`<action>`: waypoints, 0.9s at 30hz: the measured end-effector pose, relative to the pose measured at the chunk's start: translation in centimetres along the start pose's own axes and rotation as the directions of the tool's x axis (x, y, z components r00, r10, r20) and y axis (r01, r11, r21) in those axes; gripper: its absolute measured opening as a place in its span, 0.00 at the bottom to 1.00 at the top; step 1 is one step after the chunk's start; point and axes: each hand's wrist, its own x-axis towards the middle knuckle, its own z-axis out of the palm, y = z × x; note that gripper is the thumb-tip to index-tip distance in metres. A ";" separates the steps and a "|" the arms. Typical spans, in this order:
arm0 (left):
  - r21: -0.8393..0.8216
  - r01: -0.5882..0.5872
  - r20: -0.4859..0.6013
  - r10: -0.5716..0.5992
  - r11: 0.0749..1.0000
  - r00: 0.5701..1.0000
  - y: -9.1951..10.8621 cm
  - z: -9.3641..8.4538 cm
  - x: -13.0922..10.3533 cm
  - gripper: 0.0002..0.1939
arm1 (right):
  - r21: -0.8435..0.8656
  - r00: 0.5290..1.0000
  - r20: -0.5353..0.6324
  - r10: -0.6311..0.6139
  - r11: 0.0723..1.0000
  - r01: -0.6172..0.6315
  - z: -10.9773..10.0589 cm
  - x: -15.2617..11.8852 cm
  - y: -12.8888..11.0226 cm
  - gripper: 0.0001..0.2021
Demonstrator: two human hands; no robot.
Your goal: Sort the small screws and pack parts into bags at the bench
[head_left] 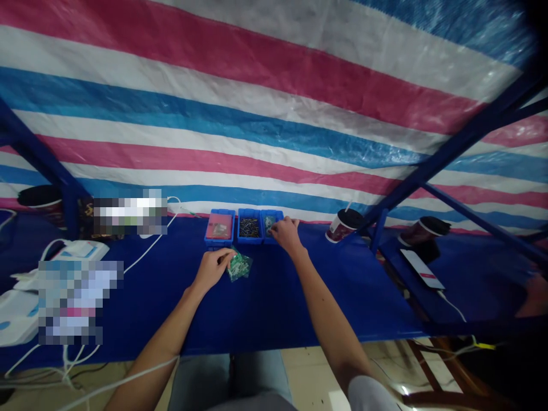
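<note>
My left hand (214, 267) is closed on the edge of a clear bag (240, 267) with green and white pieces inside, held over the blue tabletop (265, 314). My right hand (286, 233) reaches to the right blue bin (276, 216), its fingers pressed together over the contents; whatever they hold is too small to make out. Beside it, the middle blue bin (249, 227) holds many dark screws. The left blue bin (219, 227) contains a pink piece and a small clear bag.
Lidded cups stand at the right (342, 225) and far left (45, 202). White power strips (19, 314) and cables lie at the left. Past a blue metal frame (398, 188) are another cup (423, 231) and a phone (422, 268). A striped sheet (214, 114) hangs behind.
</note>
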 end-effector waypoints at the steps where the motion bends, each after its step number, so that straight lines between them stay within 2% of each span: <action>1: 0.000 -0.002 -0.003 0.002 1.000 1.000 0.0 0.0 0.0 0.16 | -0.029 1.000 0.017 -0.017 0.999 0.017 -0.1 0.0 -0.1 0.09; 5: 0.003 0.006 -0.048 -0.006 1.000 0.999 0.0 -0.1 0.0 0.16 | -0.064 0.999 -0.040 0.011 0.998 -0.014 -1.3 -0.1 -0.6 0.11; 7: 0.008 0.023 -0.093 -0.023 1.000 0.995 -0.1 -0.2 0.0 0.16 | -0.016 0.991 -0.124 0.038 0.999 -0.041 -1.9 -0.6 -1.3 0.13; 9: 0.020 0.045 -0.133 -0.042 0.999 0.990 -0.3 -0.3 0.1 0.17 | 0.096 0.984 -0.175 0.028 0.995 -0.012 -2.2 -1.5 -2.6 0.15; 12: 0.042 0.072 -0.167 -0.064 0.997 0.984 -0.6 -0.2 0.1 0.17 | 0.328 0.991 -0.064 -0.115 0.936 0.129 -1.3 -3.3 -5.3 0.16; 15: 0.058 0.080 -0.184 -0.068 0.995 0.981 -0.8 -0.2 0.1 0.17 | 0.404 0.978 0.049 -0.201 0.900 0.164 0.4 -4.6 -7.7 0.18; 18: 0.068 0.090 -0.202 -0.074 0.994 0.977 -0.9 -0.1 0.1 0.17 | 0.391 0.977 0.098 -0.189 0.910 0.137 1.6 -5.3 -8.9 0.21; 22: 0.044 0.102 -0.189 -0.092 0.994 0.978 -0.9 -0.1 0.1 0.18 | 0.338 0.991 0.071 -0.115 0.937 0.084 2.4 -6.0 -9.2 0.25; 27: 0.022 0.096 -0.168 -0.091 0.995 0.982 -0.8 -0.1 0.1 0.18 | 0.423 0.985 0.079 -0.155 0.900 0.107 3.1 -6.8 -9.0 0.23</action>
